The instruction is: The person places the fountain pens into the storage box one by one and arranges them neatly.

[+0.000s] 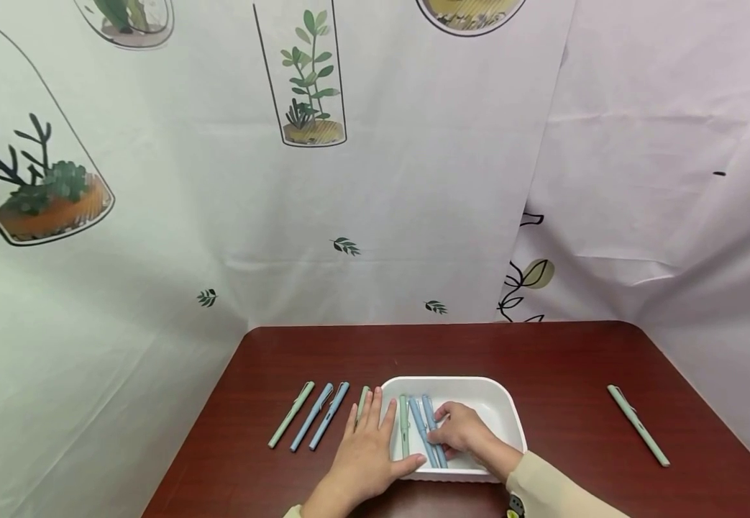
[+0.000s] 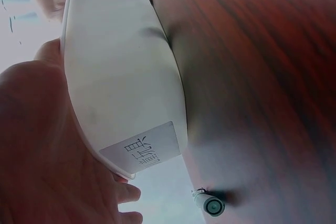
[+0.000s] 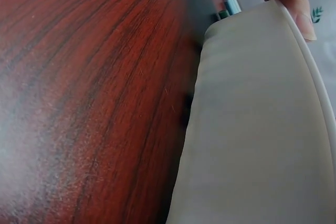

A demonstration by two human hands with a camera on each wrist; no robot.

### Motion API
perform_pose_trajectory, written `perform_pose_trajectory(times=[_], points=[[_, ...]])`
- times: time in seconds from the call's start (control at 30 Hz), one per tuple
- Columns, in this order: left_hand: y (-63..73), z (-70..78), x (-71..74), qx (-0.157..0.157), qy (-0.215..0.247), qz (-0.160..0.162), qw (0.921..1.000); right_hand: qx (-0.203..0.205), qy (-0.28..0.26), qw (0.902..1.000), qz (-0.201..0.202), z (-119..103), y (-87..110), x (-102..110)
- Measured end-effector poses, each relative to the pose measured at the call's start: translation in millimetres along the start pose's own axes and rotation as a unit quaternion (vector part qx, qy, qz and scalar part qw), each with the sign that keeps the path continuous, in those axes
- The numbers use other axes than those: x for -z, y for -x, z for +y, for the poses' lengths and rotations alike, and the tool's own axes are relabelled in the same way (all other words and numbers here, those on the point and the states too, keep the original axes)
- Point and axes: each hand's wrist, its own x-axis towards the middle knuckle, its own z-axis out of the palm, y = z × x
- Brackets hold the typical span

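A white tray [image 1: 455,378] holds a green pen [image 1: 403,414] and two blue pens lying side by side. My right hand [image 1: 468,432] reaches over the tray's front right side and pinches the right-hand blue pen [image 1: 428,409] with curled fingers. The other blue pen [image 1: 415,411] lies just left of it. Across the tray's left rim rests my left hand [image 1: 368,450], fingers straight and spread, thumb over the front edge. Past those fingers a green pen [image 1: 364,398] on the table is partly hidden. In the left wrist view the palm [image 2: 52,140] lies along the tray wall [image 2: 126,66].
Left of the tray, a green pen [image 1: 292,415] and two blue pens [image 1: 329,416] lie slanted on the dark red table [image 1: 349,345]. Another green pen [image 1: 638,424] lies far right. A printed cloth [image 1: 400,180] hangs behind the table. The tray's outer wall carries a label [image 2: 140,153].
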Motion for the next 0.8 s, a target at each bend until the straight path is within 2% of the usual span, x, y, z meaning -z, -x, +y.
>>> perform_pose_trajectory(times=[0.43,0.8], points=[[0.0,0.0,1.1,0.001,0.003,0.000,1.0000,0.027,0.025,0.9993,0.002,-6.9,3.4,-5.7],[0.4,-0.4,0.1,0.001,0.010,-0.004,0.9999,0.016,0.017,0.9997,-0.008,-9.4,5.1,-6.7]])
